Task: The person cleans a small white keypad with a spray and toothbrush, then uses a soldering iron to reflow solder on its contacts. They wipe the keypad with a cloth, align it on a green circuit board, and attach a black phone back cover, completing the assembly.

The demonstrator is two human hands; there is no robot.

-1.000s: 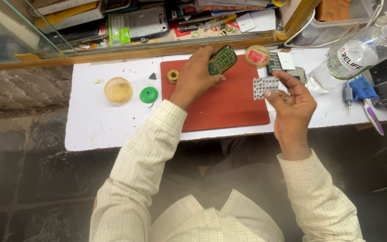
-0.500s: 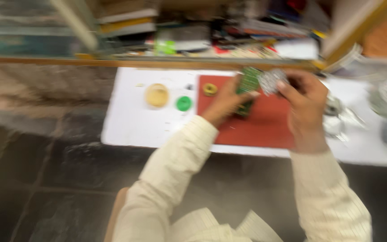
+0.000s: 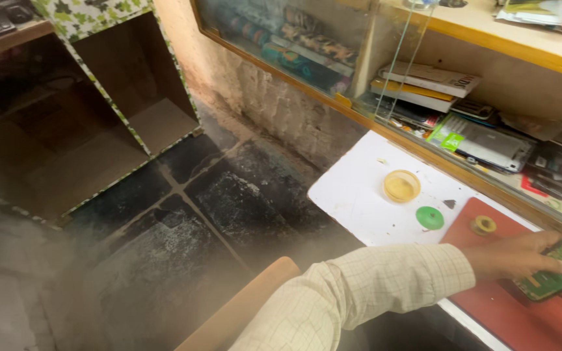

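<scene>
At far right, the left hand (image 3: 521, 259) pinches a green circuit board (image 3: 557, 268) (partly cut off) over the red mat (image 3: 521, 318), near a yellow ring (image 3: 484, 225).

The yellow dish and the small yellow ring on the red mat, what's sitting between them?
In the head view, a green round cap lies between the yellow dish and the yellow ring, on the white table, with a small dark fleck beside it.

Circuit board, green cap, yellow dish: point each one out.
circuit board (image 3: 557, 276), head view, on its green face by the fingers.
green cap (image 3: 429, 218), head view, at the middle of its top.
yellow dish (image 3: 402, 186), head view, on its inner floor.
</scene>
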